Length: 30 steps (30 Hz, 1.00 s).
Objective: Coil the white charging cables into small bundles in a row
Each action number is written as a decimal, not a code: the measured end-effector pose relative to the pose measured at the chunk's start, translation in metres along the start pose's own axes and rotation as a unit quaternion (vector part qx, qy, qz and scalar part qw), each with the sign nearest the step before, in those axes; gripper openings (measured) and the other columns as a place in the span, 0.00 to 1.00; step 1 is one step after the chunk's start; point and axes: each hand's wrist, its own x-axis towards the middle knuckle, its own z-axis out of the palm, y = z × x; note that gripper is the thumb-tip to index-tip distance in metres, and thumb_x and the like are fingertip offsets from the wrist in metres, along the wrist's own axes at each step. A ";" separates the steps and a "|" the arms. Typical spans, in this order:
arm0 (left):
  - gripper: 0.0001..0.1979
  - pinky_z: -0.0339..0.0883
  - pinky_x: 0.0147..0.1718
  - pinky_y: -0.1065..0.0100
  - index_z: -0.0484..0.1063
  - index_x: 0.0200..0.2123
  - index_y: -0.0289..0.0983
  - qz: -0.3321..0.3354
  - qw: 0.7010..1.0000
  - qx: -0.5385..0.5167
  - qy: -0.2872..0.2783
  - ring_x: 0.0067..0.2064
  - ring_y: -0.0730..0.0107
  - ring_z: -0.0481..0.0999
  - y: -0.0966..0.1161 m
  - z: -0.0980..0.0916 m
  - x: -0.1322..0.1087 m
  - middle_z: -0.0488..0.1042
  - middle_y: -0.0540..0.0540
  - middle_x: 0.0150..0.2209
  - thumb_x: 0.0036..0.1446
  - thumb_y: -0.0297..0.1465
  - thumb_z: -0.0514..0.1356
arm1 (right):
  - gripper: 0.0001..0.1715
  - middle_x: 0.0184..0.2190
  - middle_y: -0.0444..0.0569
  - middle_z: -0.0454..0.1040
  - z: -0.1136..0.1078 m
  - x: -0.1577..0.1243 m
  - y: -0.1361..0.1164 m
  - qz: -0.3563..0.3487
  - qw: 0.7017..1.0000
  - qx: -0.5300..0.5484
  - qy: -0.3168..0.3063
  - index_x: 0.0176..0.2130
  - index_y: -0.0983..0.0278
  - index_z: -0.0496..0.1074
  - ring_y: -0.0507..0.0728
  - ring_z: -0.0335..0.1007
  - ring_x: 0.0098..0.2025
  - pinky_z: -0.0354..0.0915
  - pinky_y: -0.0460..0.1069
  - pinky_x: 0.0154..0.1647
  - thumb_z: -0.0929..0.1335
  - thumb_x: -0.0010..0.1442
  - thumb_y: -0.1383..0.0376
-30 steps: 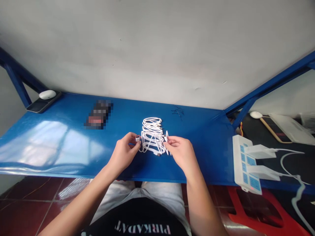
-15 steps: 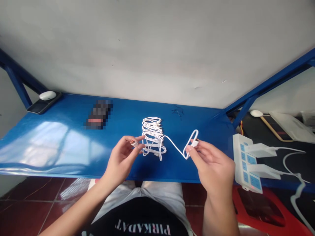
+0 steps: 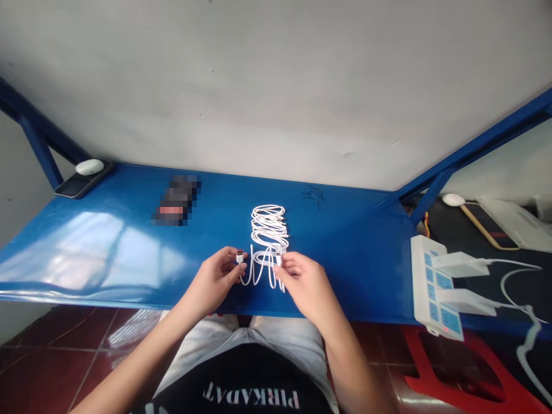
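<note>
A white USB cable [image 3: 253,270] hangs in loose loops between my two hands. My left hand [image 3: 222,273] pinches one end, its USB plug pointing up with an orange inside showing. My right hand [image 3: 297,279] is closed on the other end and part of a loop, with a white connector at the fingertips. Just beyond the hands, several coiled white cables [image 3: 268,217] lie in a row on the blue table [image 3: 357,259]. The held cable partly overlaps the nearest coil, so where one ends and the other starts is hard to see.
Thin black ties [image 3: 313,194] lie near the wall. A blurred dark object [image 3: 176,198] lies left of the coils, and a dark device with a white mouse-like piece [image 3: 89,167] sits far left. On the right is a white power strip [image 3: 433,287] with two plugged-in adapters.
My right hand has moved left, toward my left hand, bringing its cable end over the nearest coil. The cable, earlier stretched to the right, now hangs in loops between the hands.
</note>
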 end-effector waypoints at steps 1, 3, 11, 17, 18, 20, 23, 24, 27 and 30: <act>0.14 0.73 0.35 0.65 0.70 0.45 0.38 0.004 1.000 0.008 -0.004 0.34 0.67 0.77 0.000 0.003 0.000 0.80 0.45 0.39 0.60 0.40 0.63 | 0.11 0.35 0.52 0.82 0.006 0.000 -0.002 -0.002 1.000 -0.009 -0.011 0.40 0.63 0.77 0.59 0.81 0.37 0.75 0.51 0.39 0.72 0.59 0.59; 0.13 0.72 0.36 0.66 0.70 0.45 0.38 0.011 1.000 0.025 -0.011 0.33 0.68 0.76 -0.002 0.007 -0.002 0.79 0.48 0.35 0.61 0.39 0.62 | 0.09 0.35 0.51 0.82 0.017 0.000 -0.005 -0.004 0.999 -0.024 -0.028 0.40 0.62 0.76 0.58 0.81 0.37 0.75 0.50 0.38 0.71 0.59 0.61; 0.13 0.74 0.42 0.64 0.73 0.42 0.37 0.034 0.998 -0.044 0.005 0.41 0.63 0.80 -0.007 0.017 -0.011 0.80 0.44 0.39 0.61 0.41 0.63 | 0.06 0.34 0.50 0.83 0.041 0.000 -0.006 -0.022 0.998 0.036 -0.035 0.39 0.61 0.73 0.58 0.82 0.35 0.76 0.50 0.37 0.71 0.57 0.65; 0.10 0.70 0.56 0.58 0.79 0.38 0.38 0.121 0.984 -0.062 0.113 0.57 0.56 0.77 0.007 0.016 -0.006 0.79 0.40 0.53 0.58 0.39 0.68 | 0.16 0.38 0.50 0.84 0.037 0.002 -0.014 -0.078 0.992 0.097 -0.006 0.48 0.60 0.72 0.58 0.82 0.39 0.76 0.52 0.45 0.72 0.59 0.61; 0.10 0.70 0.56 0.58 0.79 0.37 0.38 0.126 0.981 -0.092 0.114 0.59 0.55 0.75 0.010 0.015 -0.003 0.77 0.40 0.56 0.56 0.38 0.69 | 0.17 0.39 0.50 0.84 0.034 0.004 -0.017 -0.082 0.991 0.108 -0.014 0.49 0.61 0.73 0.59 0.83 0.40 0.76 0.52 0.46 0.72 0.59 0.60; 0.11 0.73 0.52 0.59 0.78 0.37 0.38 0.102 0.978 -0.163 0.081 0.56 0.55 0.77 0.016 0.012 0.005 0.77 0.40 0.56 0.56 0.39 0.69 | 0.17 0.40 0.51 0.84 0.026 0.009 -0.024 -0.084 0.987 0.126 -0.047 0.47 0.62 0.76 0.59 0.82 0.42 0.76 0.53 0.48 0.73 0.59 0.59; 0.14 0.73 0.40 0.66 0.74 0.40 0.37 0.055 0.973 -0.223 0.006 0.41 0.66 0.80 0.026 0.010 0.018 0.81 0.43 0.43 0.58 0.40 0.68 | 0.17 0.42 0.52 0.84 0.014 0.021 -0.032 -0.083 0.981 0.147 -0.094 0.44 0.63 0.79 0.60 0.82 0.45 0.76 0.54 0.50 0.75 0.58 0.56; 0.14 0.72 0.37 0.68 0.73 0.41 0.37 0.052 0.972 -0.227 -0.010 0.36 0.69 0.79 0.029 0.010 0.023 0.81 0.45 0.38 0.59 0.40 0.67 | 0.17 0.42 0.52 0.84 0.011 0.026 -0.034 -0.079 0.980 0.153 -0.102 0.44 0.63 0.80 0.61 0.82 0.45 0.76 0.54 0.49 0.75 0.57 0.56; 0.16 0.69 0.35 0.70 0.69 0.44 0.37 0.068 0.971 -0.228 -0.031 0.32 0.73 0.77 0.037 0.013 0.038 0.80 0.49 0.33 0.59 0.39 0.68 | 0.19 0.42 0.52 0.84 0.002 0.042 -0.037 -0.071 0.978 0.165 -0.107 0.45 0.63 0.81 0.61 0.81 0.45 0.76 0.55 0.49 0.76 0.56 0.56; 0.22 0.72 0.43 0.65 0.68 0.52 0.36 0.088 0.970 -0.225 -0.029 0.39 0.68 0.80 0.042 0.018 0.056 0.83 0.45 0.39 0.58 0.39 0.68 | 0.18 0.42 0.51 0.84 -0.003 0.060 -0.039 -0.094 0.977 0.161 -0.100 0.44 0.63 0.82 0.61 0.81 0.45 0.75 0.55 0.51 0.75 0.57 0.56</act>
